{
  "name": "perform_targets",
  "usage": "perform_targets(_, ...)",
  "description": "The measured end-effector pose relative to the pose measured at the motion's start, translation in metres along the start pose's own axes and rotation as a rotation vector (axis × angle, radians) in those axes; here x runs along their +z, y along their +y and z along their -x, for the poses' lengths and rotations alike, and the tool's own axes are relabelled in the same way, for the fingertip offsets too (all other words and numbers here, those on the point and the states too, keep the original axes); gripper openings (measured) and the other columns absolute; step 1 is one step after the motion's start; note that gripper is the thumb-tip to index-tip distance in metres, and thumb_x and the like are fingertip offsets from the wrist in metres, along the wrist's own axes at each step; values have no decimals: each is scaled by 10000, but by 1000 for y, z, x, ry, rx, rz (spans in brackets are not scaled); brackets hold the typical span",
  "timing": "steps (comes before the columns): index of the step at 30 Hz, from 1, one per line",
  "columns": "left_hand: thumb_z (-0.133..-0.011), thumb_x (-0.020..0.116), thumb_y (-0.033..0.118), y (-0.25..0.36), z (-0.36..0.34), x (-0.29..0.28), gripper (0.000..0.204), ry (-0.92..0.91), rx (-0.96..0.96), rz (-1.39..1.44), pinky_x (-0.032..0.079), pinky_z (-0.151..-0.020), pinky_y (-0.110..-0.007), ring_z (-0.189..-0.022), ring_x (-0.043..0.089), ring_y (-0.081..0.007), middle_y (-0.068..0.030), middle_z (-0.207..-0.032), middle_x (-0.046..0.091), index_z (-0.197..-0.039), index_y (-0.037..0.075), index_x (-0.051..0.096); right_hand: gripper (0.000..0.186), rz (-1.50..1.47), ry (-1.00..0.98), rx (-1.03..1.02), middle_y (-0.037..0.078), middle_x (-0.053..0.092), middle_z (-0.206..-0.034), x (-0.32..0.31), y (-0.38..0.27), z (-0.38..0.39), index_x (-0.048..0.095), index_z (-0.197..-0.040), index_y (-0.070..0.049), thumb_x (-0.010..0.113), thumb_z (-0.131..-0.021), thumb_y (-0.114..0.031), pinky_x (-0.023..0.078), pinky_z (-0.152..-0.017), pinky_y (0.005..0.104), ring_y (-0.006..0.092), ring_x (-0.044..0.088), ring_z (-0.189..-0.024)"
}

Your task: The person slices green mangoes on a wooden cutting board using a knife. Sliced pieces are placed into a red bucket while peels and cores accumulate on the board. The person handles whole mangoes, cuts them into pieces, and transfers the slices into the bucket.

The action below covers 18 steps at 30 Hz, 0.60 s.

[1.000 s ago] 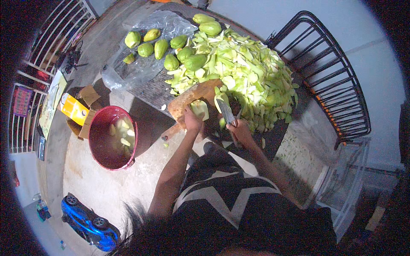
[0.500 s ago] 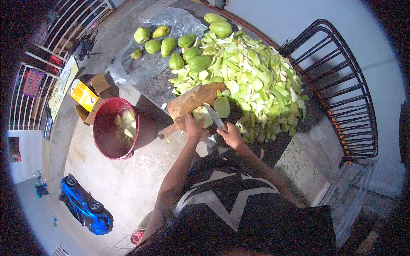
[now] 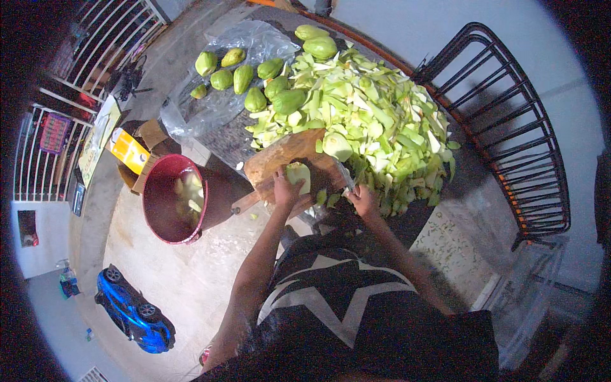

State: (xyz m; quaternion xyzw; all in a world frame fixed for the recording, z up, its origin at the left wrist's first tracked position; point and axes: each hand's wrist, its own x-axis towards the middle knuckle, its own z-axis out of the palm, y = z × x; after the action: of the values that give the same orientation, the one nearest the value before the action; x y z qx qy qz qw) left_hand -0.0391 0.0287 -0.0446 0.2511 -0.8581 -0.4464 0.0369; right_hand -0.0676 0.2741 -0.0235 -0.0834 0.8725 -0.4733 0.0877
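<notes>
My left hand [image 3: 286,190] is closed on a peeled pale-green chayote piece [image 3: 298,176], holding it down on a wooden cutting board [image 3: 270,160]. In my right hand [image 3: 364,201] is a kitchen knife [image 3: 345,174]. Its blade points away from me, to the right of the held piece and apart from it. Just beyond the blade, at the board's far right end, lies another cut chayote piece [image 3: 337,146]. A large heap of green peelings [image 3: 375,114] spreads past the board. Small green peel strips lie near the right hand.
Several whole chayotes [image 3: 242,79] rest on and beside a clear plastic bag [image 3: 184,114] at the far left. A red bucket [image 3: 150,202] with pale pieces inside stands left of the board. A black metal rack [image 3: 533,137] is at right, a blue toy car [image 3: 133,312] on the floor.
The knife has moved right, off the held chayote piece. The other cut piece now sits farther from me, by the peelings. My left hand stays on its piece.
</notes>
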Motion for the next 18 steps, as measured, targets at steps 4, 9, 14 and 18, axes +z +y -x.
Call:
perform_targets(4, -649, 746, 151, -41, 4, 8, 608, 45, -5, 86, 460, -799, -422, -966, 545, -382, -216, -1070, 549, -1159, 20, 442, 292, -42, -203, 105, 21, 389, -560, 0, -34, -2, 414, -732, -47, 626, -826, -223, 341, -430, 311, 138, 422, -449)
perform_targets(9, -700, 696, 106, -48, 19, -2, 497, 76, -36, 198, 462, -795, -385, -918, 591, -320, -188, -986, 606, -1131, -1, 474, 242, -298, -402, 283, -9, 409, -510, 20, -80, 5, 419, -762, -61, 599, -851, -197, 296, -319, 258, 87, 377, -345)
perform_targets(14, -720, 676, 86, -31, 31, -8, 454, 119, -73, 362, 466, -791, -370, -906, 603, -270, -175, -965, 617, -1122, -8, 488, 271, -204, -444, 314, -3, 411, -471, 42, -85, 8, 434, -741, -53, 605, -856, -228, 292, -303, 262, 93, 383, -328)
perform_targets(18, -702, 726, 126, -30, 31, -15, 489, 103, -95, 381, 473, -795, -353, -912, 586, -260, -145, -992, 597, -1129, 22, 513, 284, -118, -448, 297, -1, 420, -469, 46, -96, 8, 438, -733, -52, 593, -864, -251, 292, -297, 262, 94, 392, -325)
